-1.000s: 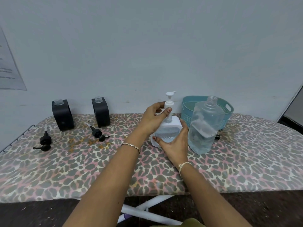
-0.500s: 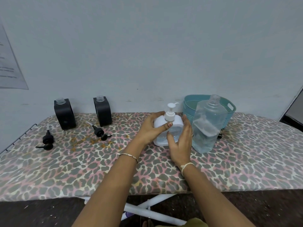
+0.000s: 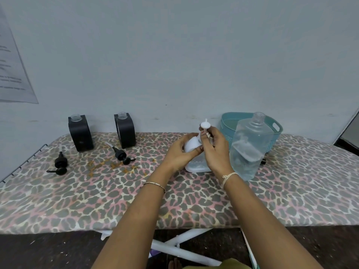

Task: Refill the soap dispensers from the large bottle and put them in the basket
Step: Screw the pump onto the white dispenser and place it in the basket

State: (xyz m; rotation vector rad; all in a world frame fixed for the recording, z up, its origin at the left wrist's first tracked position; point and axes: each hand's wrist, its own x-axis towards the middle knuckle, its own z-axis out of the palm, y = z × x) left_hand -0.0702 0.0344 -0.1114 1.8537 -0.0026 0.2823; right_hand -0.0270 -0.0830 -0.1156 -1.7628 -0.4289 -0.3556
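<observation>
A white soap dispenser stands on the leopard-print board, mid-right. My left hand grips its body from the left. My right hand pinches the neck of its white pump head. The large clear bottle, uncapped and partly filled, stands just right of my right hand. Behind it is the teal basket. Two black dispensers without pumps stand at the back left. Their black pumps lie loose in front of them.
A wire rack edge sticks out at the board's left end. A paper sheet hangs on the wall at the left. White board legs cross below the front edge. A small dark object lies behind the large bottle.
My right hand moved from the dispenser's lower right side up to the pump neck. My left hand slid from the pump down onto the body.
</observation>
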